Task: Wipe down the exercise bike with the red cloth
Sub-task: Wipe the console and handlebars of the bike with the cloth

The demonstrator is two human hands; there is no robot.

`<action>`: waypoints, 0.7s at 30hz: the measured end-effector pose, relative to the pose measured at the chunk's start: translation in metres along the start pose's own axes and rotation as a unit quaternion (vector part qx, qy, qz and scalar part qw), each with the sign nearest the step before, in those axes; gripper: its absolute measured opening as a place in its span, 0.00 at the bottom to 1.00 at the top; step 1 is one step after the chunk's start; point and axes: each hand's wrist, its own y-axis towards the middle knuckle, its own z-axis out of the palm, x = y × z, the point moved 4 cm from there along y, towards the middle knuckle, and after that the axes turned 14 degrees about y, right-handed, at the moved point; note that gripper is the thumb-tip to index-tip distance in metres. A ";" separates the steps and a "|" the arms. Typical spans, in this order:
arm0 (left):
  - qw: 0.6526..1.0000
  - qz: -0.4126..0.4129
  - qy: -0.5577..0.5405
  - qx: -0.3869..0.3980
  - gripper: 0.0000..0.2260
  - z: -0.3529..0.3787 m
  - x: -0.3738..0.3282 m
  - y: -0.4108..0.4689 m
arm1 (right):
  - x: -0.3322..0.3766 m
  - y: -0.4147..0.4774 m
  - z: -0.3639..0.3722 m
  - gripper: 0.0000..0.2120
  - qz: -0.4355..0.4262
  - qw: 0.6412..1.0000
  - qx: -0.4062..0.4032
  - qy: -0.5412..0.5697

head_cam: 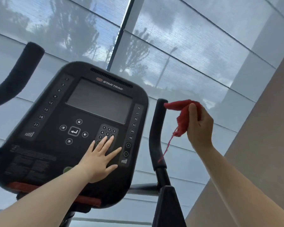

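The left hand (98,159) lies flat, fingers spread, on the black console (56,145) of the exercise bike. The right hand (199,126) holds the red cloth (182,118) (one corner touches the right handlebar (157,128)).

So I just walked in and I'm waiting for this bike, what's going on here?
A person is wiping down the exercise bike. Their right hand grips the bunched red cloth, one end at the top of the right handlebar, a loose thread dangling. Their left hand rests flat, fingers spread, on the console over the lower keypad. The screen is dark.
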 end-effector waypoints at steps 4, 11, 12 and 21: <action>1.000 -0.001 0.000 -0.010 0.27 0.001 0.000 0.000 | -0.007 0.039 0.006 0.18 0.005 0.997 -0.073 -0.023; 1.000 -0.004 -0.002 -0.013 0.27 -0.004 0.000 -0.002 | -0.079 -0.001 0.050 0.27 0.166 0.978 0.040 -0.118; 1.000 -0.005 -0.001 -0.015 0.27 -0.003 0.000 -0.002 | -0.080 -0.007 0.051 0.29 0.161 0.979 0.045 -0.118; 1.000 -0.010 0.018 -0.019 0.29 0.005 -0.002 0.002 | -0.083 -0.035 0.045 0.33 0.207 0.967 0.097 -0.112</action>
